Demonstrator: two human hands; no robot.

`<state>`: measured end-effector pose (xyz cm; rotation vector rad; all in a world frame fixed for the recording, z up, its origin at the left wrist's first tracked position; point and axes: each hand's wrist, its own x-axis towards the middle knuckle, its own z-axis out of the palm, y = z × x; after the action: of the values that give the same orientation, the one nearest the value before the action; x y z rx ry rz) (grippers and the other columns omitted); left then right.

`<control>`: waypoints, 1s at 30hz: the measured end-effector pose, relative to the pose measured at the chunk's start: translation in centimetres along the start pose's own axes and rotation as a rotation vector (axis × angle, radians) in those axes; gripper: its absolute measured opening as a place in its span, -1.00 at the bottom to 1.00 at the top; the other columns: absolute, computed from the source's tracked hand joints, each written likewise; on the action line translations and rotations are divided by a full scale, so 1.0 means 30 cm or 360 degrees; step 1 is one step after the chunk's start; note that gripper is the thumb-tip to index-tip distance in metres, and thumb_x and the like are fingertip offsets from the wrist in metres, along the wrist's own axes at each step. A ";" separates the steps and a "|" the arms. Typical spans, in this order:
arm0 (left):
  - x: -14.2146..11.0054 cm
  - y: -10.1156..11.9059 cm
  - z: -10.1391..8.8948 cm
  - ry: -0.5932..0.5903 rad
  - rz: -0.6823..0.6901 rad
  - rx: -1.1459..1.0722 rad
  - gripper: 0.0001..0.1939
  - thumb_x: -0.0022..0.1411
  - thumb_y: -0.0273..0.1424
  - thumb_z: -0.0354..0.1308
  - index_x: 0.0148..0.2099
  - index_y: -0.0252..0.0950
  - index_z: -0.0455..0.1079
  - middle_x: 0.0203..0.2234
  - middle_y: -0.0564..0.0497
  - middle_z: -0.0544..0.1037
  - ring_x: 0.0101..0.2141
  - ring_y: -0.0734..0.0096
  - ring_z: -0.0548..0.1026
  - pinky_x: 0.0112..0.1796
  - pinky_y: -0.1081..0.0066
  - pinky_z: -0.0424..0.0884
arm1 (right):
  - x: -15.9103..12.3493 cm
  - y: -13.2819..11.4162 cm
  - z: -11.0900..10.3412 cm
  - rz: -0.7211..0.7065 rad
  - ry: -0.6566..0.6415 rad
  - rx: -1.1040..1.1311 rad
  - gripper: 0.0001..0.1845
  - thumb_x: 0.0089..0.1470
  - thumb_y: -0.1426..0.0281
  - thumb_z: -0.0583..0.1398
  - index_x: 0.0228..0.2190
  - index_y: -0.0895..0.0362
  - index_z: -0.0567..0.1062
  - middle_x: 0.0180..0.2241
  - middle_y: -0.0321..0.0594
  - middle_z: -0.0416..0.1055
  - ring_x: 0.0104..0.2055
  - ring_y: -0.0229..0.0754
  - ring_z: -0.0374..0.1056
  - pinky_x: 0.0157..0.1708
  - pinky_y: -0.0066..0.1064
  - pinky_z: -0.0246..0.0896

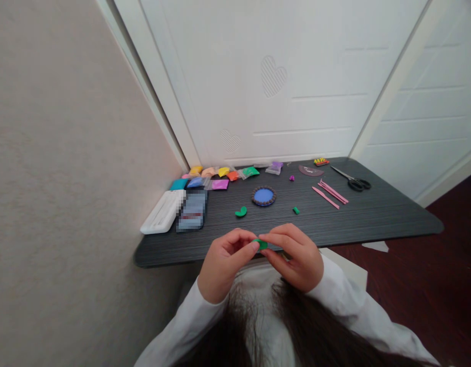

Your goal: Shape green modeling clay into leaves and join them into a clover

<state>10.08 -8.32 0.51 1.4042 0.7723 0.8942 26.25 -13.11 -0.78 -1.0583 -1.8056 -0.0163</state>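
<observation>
Between my fingertips, at the near edge of the table, is a small piece of green clay (262, 244). My left hand (229, 260) pinches its left side with thumb and forefinger. From the other side, my right hand (296, 256) grips the same piece between thumb and fingers. Just beyond my hands lies a curved green clay piece (241, 212). A smaller green clay lump (296, 210) rests farther right. Behind them sits a blue clay disc (264, 195) ringed with a brown beaded border.
Several clay packets (220, 184) line the back left, near a white case (164, 211) and a blurred phone-like object (192, 210). Pink modelling tools (330, 193), black scissors (355, 182), a clear pink piece (310, 171) and a purple bit (292, 178) lie rightward. A wall borders the left.
</observation>
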 end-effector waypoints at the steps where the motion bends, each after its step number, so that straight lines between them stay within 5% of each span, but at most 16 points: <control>1: -0.001 0.001 0.001 0.0011 0.0013 0.0019 -0.92 0.01 -0.39 0.19 -0.37 -0.26 0.44 -0.53 0.12 0.42 -0.46 0.55 0.33 -0.39 0.54 0.24 | 0.000 0.000 0.000 0.0004 0.0000 -0.0001 -0.69 -0.03 0.46 0.17 -0.17 0.09 0.41 -0.35 -0.20 0.42 -0.31 -0.21 0.33 -0.32 -0.35 0.28; 30: -0.015 0.026 -0.001 0.0170 0.0106 0.0546 -0.86 0.05 -0.32 0.14 -0.39 -0.29 0.39 -0.51 0.06 0.42 -0.43 0.44 0.35 -0.37 0.47 0.25 | -0.005 -0.004 -0.005 0.0082 0.0046 0.0019 -0.68 -0.04 0.44 0.19 -0.17 0.10 0.41 -0.34 -0.16 0.42 -0.28 -0.18 0.35 -0.29 -0.31 0.32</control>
<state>9.79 -8.73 1.24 1.7002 0.9996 0.9237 26.30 -13.33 -0.77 -1.0905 -1.7501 0.0106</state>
